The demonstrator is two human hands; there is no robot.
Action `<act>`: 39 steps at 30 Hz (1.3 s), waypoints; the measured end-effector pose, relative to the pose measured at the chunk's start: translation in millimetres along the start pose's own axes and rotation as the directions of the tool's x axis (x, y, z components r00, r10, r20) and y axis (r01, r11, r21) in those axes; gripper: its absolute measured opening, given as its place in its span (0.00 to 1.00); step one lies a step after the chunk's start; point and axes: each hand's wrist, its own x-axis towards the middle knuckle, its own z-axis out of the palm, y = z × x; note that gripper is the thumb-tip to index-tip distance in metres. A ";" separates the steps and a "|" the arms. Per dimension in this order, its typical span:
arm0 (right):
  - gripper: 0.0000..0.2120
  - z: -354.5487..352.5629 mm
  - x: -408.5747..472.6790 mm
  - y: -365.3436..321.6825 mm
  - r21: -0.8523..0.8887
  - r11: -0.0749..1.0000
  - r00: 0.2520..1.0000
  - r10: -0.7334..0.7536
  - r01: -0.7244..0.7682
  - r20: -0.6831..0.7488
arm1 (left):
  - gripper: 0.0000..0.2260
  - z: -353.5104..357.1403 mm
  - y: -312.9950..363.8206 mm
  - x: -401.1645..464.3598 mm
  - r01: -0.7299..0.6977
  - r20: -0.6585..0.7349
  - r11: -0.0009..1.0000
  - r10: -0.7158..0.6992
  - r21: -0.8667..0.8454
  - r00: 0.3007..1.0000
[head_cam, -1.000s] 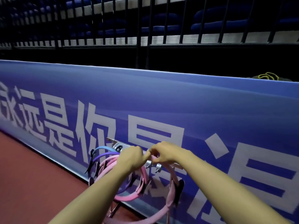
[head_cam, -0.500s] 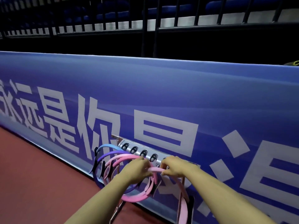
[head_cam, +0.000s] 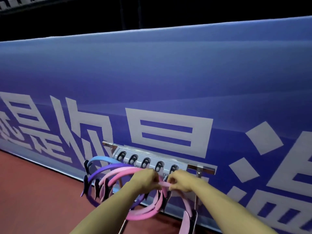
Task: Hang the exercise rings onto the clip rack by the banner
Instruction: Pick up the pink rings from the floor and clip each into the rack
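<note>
Rings [head_cam: 118, 173] hang bunched below the rack [head_cam: 148, 160]; both hands, left [head_cam: 146, 180] and right [head_cam: 181, 182], pinch one pink ring [head_cam: 164, 184] just under it.

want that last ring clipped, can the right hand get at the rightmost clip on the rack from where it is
Probably yes. The right hand pinches the pink ring just below the rightmost clip, and nothing lies between them.

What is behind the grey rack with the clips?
Behind the clip rack stands the big blue banner with white letters. A metal bar pokes out at the rack's right end. How the rack is fixed on is hidden behind it.
</note>
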 end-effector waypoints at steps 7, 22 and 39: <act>0.11 12.1 40.2 15.7 0.123 0.986 0.993 0.115 -0.117 0.022 | 0.24 4.2 -13.3 46.7 -0.040 0.055 0.997 0.036 0.060 0.998; 0.16 12.1 92.5 22.5 0.046 0.953 0.954 0.300 -0.299 -0.010 | 0.18 11.6 -53.3 129.8 -0.185 0.287 0.969 0.133 0.163 0.949; 0.05 7.5 92.4 17.6 0.088 0.931 0.931 0.343 -0.355 0.122 | 0.19 14.4 -61.1 154.1 -0.245 0.470 0.969 0.206 0.024 0.859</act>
